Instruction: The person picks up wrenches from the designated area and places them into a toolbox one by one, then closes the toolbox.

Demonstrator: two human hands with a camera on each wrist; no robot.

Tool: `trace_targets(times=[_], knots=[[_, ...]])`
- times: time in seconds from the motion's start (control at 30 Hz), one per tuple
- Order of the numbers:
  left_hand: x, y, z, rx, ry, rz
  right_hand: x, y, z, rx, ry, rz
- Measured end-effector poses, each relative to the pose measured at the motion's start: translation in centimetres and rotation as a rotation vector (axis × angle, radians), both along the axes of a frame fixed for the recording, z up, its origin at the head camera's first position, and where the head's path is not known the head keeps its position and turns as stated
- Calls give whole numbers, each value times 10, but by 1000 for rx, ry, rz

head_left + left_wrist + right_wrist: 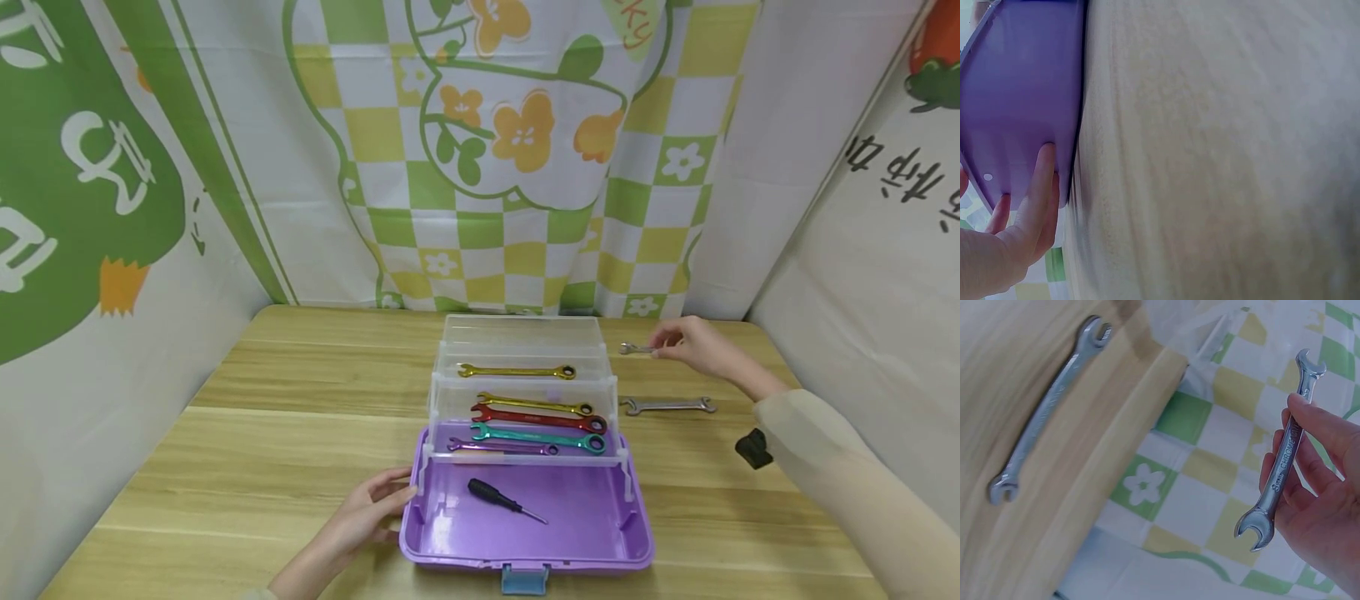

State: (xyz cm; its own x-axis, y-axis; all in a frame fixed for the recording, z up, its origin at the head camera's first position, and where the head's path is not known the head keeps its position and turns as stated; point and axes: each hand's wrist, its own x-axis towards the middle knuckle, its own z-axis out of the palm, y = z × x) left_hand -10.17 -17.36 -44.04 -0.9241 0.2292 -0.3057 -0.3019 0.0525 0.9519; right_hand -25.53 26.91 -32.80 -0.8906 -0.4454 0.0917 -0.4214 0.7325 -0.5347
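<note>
My right hand (693,343) pinches a silver double open-end wrench (1285,459) between thumb and fingers, raised above the table's back right. Both its open jaws show in the right wrist view. A second silver open-end wrench (675,406) lies on the table just right of the toolbox. With its fingers fairly straight, my left hand (360,512) touches the outer left wall of the open purple toolbox (1029,94). Inside the toolbox lies a black-handled screwdriver (491,493). Its clear stepped trays (525,335) bear a red wrench (540,418), a teal wrench (510,434), a purple wrench (498,447) and two gold wrenches (517,372).
The toolbox stands at the front middle of the wooden table (247,442), its blue latch (524,579) facing me. A small black object (753,448) shows beside my right sleeve. Patterned curtain (517,250) hangs behind the table, with printed cloth on both sides.
</note>
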Motion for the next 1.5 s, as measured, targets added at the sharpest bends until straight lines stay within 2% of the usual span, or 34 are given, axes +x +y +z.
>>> trace_targets(times=[0.33,0.8,1.17,1.5], knots=[[-1,0,0,-1,-1,3,-10,-28,15,-4,41,59],[-2,0,-2,-2,0,7,-17,-74,26,1,34,148],[-1,0,-2,2,0,7,-19,-103,26,24,58,245],[-1,0,-1,9,-2,8,-19,-122,22,61,41,266]])
